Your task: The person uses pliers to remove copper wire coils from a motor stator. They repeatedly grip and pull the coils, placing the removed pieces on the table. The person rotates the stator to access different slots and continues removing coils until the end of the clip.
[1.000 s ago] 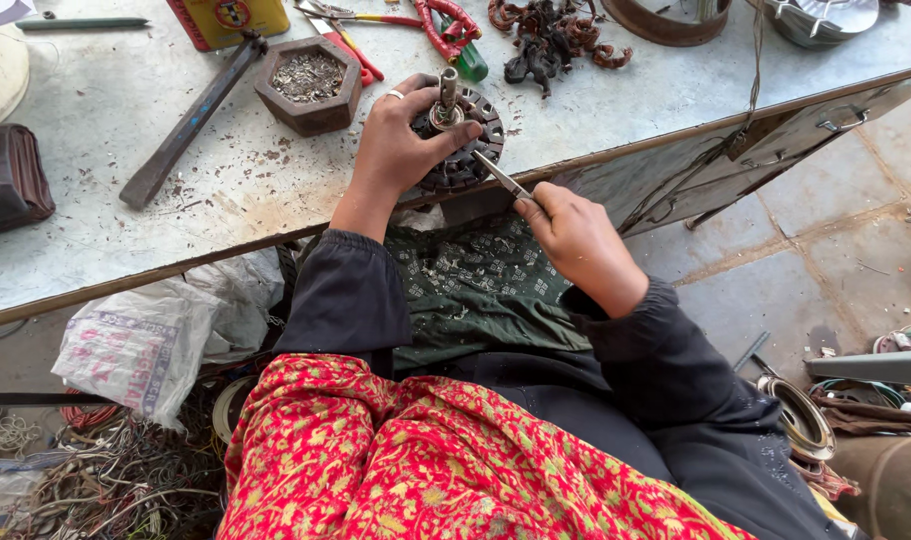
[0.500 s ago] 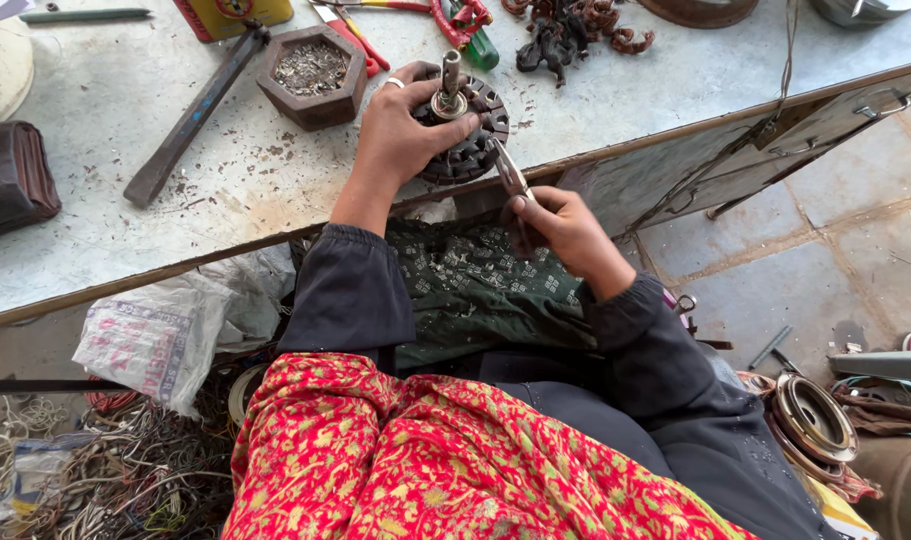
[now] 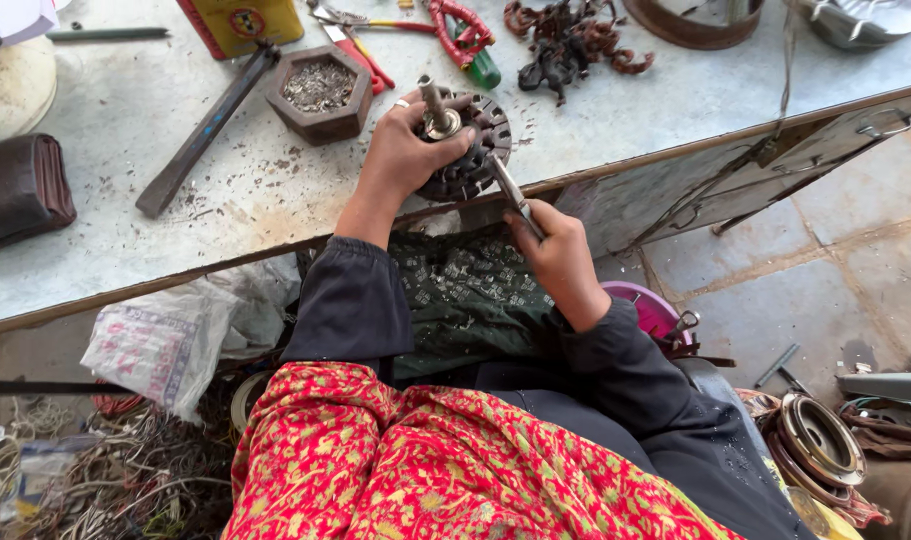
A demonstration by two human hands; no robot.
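Head view, surface: we look down on a pale grey table, scuffed and dusted with dark filings, its wooden front edge running from lower left up to the right.
Head view, room: the floor to the right is laid with worn tiles; a plastic bag and a tangle of wires lie under the table on the left, and metal rings are stacked at lower right.
On the table: we see a six-sided wooden box of small metal bits, a long dark metal bar beside it, red-handled pliers and a heap of dark coiled scraps farther back.
Motor core: the round slotted motor core sits at the table's front edge, just in front of us; its shaft is the long axis and points up and slightly away from us.
Left hand: our left hand lies over the core, fingers curled tight around it by the shaft.
Right hand: our right hand is closed in a fist on the handle of a thin metal tool.
Tool direction: the tool slants up and to the left, its tip touching the core's rim.
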